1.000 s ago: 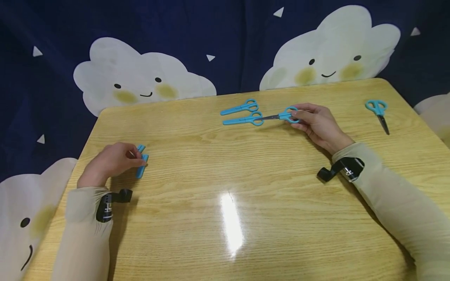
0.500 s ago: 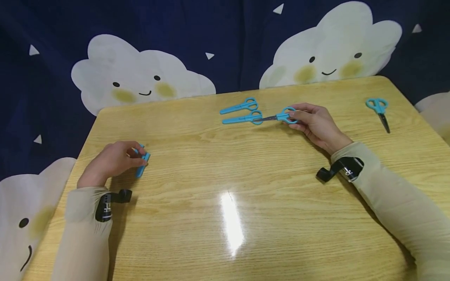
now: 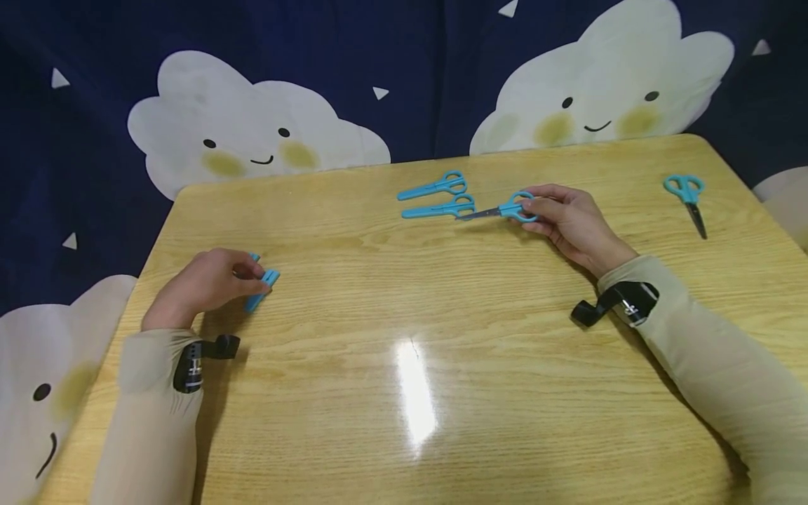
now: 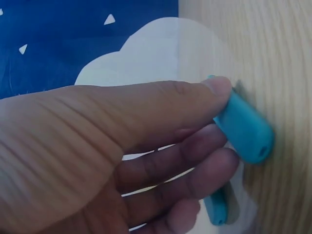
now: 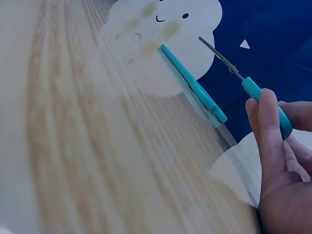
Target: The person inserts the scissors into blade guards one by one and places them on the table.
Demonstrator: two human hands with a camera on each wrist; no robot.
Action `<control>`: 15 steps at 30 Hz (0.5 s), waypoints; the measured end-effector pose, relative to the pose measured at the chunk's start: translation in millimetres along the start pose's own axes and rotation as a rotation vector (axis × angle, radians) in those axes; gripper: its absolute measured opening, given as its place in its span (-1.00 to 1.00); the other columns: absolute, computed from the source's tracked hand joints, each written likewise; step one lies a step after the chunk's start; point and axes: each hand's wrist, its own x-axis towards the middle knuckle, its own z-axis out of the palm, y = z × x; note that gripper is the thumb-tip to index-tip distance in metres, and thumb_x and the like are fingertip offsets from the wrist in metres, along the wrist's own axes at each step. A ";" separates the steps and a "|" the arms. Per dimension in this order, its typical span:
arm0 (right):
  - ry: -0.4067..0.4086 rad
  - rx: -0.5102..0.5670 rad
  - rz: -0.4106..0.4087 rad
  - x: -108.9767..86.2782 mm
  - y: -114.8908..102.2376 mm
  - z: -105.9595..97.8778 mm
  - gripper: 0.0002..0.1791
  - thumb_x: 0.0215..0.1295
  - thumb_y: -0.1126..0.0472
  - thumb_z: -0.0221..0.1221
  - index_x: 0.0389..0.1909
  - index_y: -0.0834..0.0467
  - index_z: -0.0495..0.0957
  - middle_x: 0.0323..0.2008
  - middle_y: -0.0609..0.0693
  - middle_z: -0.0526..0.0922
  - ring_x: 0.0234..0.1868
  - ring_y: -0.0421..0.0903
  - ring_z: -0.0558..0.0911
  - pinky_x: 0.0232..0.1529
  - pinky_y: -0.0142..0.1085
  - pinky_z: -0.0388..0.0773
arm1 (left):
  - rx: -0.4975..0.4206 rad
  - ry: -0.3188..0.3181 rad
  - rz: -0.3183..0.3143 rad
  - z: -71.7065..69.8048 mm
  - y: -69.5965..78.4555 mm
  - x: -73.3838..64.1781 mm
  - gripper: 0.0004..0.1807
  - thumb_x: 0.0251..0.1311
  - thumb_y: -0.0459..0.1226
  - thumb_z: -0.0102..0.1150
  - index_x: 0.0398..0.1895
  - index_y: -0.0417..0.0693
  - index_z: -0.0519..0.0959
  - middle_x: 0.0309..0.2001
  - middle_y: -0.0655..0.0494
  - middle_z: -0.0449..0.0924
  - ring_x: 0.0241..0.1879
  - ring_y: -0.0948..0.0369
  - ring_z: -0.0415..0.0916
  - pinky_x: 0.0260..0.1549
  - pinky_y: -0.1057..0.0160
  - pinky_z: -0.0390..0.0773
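In the head view, my left hand (image 3: 217,280) pinches a blue scissors sheath (image 3: 270,277) between thumb and fingers, over the left part of the table. A second blue sheath (image 4: 217,207) lies on the wood below the fingers, partly hidden by them. My right hand (image 3: 568,223) pinches a pair of scissors (image 3: 508,210) by its blue handles. Its bare dark blades point left, above the tabletop. The tips come close to the handle loops of the nearer sheathed scissors (image 3: 435,210). Another sheathed pair of scissors (image 3: 429,189) lies just behind that one.
Far to the right, unsheathed scissors (image 3: 685,193) lie with blades toward the front. The wooden table (image 3: 341,337) ends at the back against a dark blue cloth (image 3: 429,70) printed with clouds. A bright reflection marks the table's middle.
The sheath in my left hand has tilted and shifted slightly to the right. My right hand holds the scissors almost still. The head view has moved a little.
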 end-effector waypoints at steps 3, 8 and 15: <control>-0.010 0.009 -0.001 -0.4 -0.2 -0.9 -0.61 0.22 0.36 0.28 0.07 0.30 0.51 -0.24 0.05 0.73 -0.31 -0.15 0.76 -0.32 -0.41 0.70 | -0.002 0.002 0.000 1.3 3.9 3.5 -0.66 0.21 -0.04 0.28 -0.10 -0.07 0.63 -0.13 -0.03 0.69 -0.14 0.09 0.57 -0.14 0.10 0.52; -0.016 -0.011 0.013 -0.7 -0.8 -1.6 -0.57 0.24 0.34 0.27 0.13 0.30 0.47 -0.21 0.04 0.74 -0.30 -0.16 0.75 -0.32 -0.42 0.70 | -0.016 -0.010 -0.002 3.9 8.0 6.6 -0.68 0.23 -0.05 0.26 -0.07 -0.03 0.61 -0.14 -0.03 0.70 -0.20 0.12 0.56 -0.23 0.21 0.48; -0.022 -0.033 0.014 0.3 -0.2 -3.1 -0.54 0.23 0.32 0.28 0.15 0.29 0.45 -0.19 0.04 0.74 -0.28 -0.15 0.76 -0.29 -0.41 0.70 | -0.003 -0.010 0.021 6.7 9.7 6.6 -0.74 0.26 -0.09 0.24 -0.07 0.01 0.60 -0.18 -0.02 0.71 -0.28 0.15 0.56 -0.25 0.21 0.49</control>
